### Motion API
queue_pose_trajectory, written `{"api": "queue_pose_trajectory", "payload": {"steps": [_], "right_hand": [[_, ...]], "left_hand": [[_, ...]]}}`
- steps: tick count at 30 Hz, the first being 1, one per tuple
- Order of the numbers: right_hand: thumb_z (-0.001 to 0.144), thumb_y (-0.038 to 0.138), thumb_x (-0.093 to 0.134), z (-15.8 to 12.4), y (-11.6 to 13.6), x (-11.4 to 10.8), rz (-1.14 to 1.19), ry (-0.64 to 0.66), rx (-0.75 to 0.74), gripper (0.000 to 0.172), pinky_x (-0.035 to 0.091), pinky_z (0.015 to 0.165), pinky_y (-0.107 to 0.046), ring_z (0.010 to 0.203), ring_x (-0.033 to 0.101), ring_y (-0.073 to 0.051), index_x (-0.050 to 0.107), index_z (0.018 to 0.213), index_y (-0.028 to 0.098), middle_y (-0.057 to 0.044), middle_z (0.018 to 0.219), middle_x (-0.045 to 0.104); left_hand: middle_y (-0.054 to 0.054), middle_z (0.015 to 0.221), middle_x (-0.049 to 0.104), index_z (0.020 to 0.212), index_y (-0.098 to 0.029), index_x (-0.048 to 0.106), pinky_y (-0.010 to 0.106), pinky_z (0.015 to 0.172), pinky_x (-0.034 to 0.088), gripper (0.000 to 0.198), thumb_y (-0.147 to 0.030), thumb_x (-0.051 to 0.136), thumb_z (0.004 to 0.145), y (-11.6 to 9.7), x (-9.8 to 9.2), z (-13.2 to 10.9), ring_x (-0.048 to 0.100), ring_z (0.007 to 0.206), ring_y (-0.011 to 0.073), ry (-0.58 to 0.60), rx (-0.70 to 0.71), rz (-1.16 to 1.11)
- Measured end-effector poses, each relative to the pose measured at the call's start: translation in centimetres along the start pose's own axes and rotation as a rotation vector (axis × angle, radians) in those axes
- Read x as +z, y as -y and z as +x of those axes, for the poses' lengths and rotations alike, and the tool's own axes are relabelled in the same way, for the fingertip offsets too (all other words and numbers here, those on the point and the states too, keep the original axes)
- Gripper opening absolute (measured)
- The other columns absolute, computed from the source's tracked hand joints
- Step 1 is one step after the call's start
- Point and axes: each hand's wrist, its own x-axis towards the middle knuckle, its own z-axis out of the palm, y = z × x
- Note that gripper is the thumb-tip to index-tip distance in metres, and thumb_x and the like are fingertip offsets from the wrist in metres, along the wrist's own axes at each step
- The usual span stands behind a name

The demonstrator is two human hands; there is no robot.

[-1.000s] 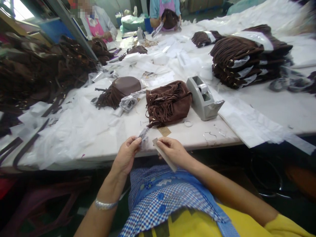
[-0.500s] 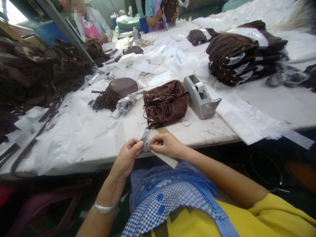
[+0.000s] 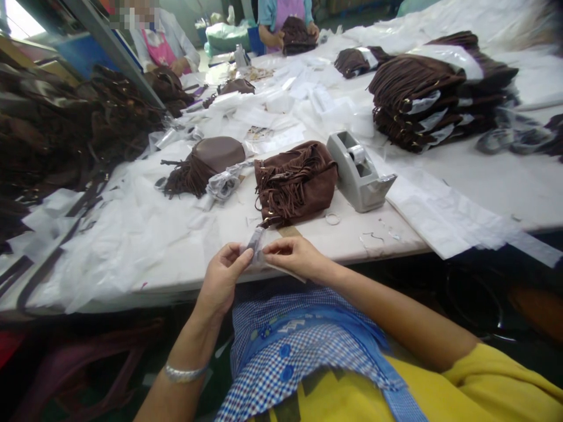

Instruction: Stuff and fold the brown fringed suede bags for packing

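Note:
A brown fringed handbag [image 3: 299, 184] lies on the table in front of me, its strap [image 3: 255, 238] running toward me and sheathed in clear plastic. My left hand [image 3: 223, 274] pinches the wrapped strap between thumb and fingers at the table's front edge. Close beside it, the fingertips of my right hand [image 3: 295, 257] are pressed together on the clear plastic around the strap. A pale flat strip [image 3: 285, 271] sticks out below the right fingers. Just right of the bag stands a grey tape dispenser [image 3: 361, 179].
Another brown bag [image 3: 220, 153] with a plastic-wrapped strap lies to the left. Stacked fringed bags [image 3: 435, 99] stand at the back right, and a brown heap [image 3: 57, 129] fills the left. White sheets [image 3: 123, 234] cover much of the table [image 3: 347, 243]. Two people work across it.
My right fingers have shifted slightly left and up along the plastic, and the pale strip has tilted so less of it shows. Across the table, a co-worker's bag has been lowered.

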Motion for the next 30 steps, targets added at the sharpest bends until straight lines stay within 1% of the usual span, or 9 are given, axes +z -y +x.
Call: {"api": "queue_pose_trajectory", "payload": {"steps": [4,7,11,15,17,19,23,28,30], "right_hand": [[0.072,0.029,0.077,0.7,0.4,0.5,0.1,-0.06,0.008,0.029,0.051,0.062,-0.025,0.063,0.063,-0.013,0.067,0.095,0.015,-0.001,0.074,0.071],[0.067,0.029,0.08,1.2,0.5,1.0,0.124,-0.103,-0.002,0.03,0.047,0.055,-0.021,0.058,0.061,-0.011,0.061,0.088,0.017,0.002,0.069,0.068],[0.064,0.038,0.082,1.5,0.3,1.2,0.098,-0.133,-0.043,0.034,0.044,0.054,-0.02,0.059,0.06,-0.011,0.058,0.079,0.018,0.001,0.069,0.068],[0.062,0.042,0.084,1.7,0.1,1.4,0.151,-0.152,-0.048,0.039,0.043,0.057,-0.02,0.061,0.06,-0.01,0.058,0.079,0.017,0.001,0.073,0.069],[0.061,0.041,0.085,1.8,0.2,1.5,0.152,-0.131,-0.034,0.039,0.04,0.055,-0.019,0.058,0.057,-0.009,0.059,0.078,0.016,0.002,0.07,0.067],[0.06,0.041,0.086,2.0,0.4,1.6,0.146,-0.11,-0.026,0.04,0.039,0.054,-0.019,0.056,0.055,-0.008,0.059,0.076,0.016,0.003,0.067,0.066],[0.058,0.039,0.087,1.8,1.0,1.6,0.277,-0.094,0.018,0.042,0.044,0.061,-0.021,0.063,0.06,-0.01,0.06,0.08,0.017,0.003,0.072,0.068],[0.058,0.033,0.086,1.1,1.1,1.7,0.484,0.09,0.091,0.045,0.048,0.068,-0.022,0.072,0.064,-0.012,0.06,0.092,0.018,0.001,0.082,0.07],[0.059,0.03,0.087,1.0,0.8,1.8,0.509,0.104,0.079,0.048,0.05,0.074,-0.024,0.078,0.066,-0.013,0.059,0.096,0.019,0.0,0.087,0.071]], "left_hand": [[0.0,0.085,0.07,0.087,-0.017,0.069,0.024,0.08,0.051,0.026,-0.029,0.084,0.07,0.1,0.0,-0.2,0.065,0.08,0.0124,-0.027,0.07,0.031],[0.0,0.087,0.072,0.089,-0.017,0.071,0.024,0.079,0.051,0.027,-0.03,0.084,0.069,0.2,-0.1,-0.2,0.065,0.08,0.0126,-0.051,0.089,0.05],[0.001,0.091,0.071,0.09,-0.018,0.071,0.025,0.081,0.052,0.031,-0.03,0.085,0.066,0.4,0.0,0.0,0.066,0.083,0.0131,-0.076,0.107,0.016],[0.001,0.111,0.066,0.089,-0.019,0.072,0.024,0.089,0.051,0.029,-0.03,0.085,0.065,0.7,0.1,0.1,0.064,0.099,0.0142,-0.1,0.142,-0.006],[0.001,0.114,0.064,0.089,-0.019,0.072,0.025,0.092,0.05,0.029,-0.03,0.085,0.065,0.7,0.1,0.0,0.063,0.103,0.0146,-0.104,0.141,-0.006],[0.001,0.111,0.065,0.09,-0.019,0.072,0.026,0.094,0.049,0.029,-0.03,0.085,0.066,0.7,0.1,-0.1,0.063,0.103,0.0145,-0.096,0.127,-0.017],[0.001,0.105,0.068,0.092,-0.019,0.072,0.027,0.093,0.049,0.029,-0.029,0.085,0.068,0.5,0.2,-0.1,0.063,0.101,0.0144,-0.084,0.132,-0.032],[0.003,0.102,0.071,0.097,-0.018,0.073,0.026,0.089,0.049,0.033,-0.032,0.084,0.069,0.2,0.2,0.1,0.064,0.095,0.0153,-0.098,0.163,0.007],[0.002,0.1,0.072,0.096,-0.018,0.073,0.026,0.09,0.048,0.031,-0.031,0.083,0.07,0.1,0.1,0.1,0.064,0.094,0.0145,-0.102,0.173,0.014]]}}
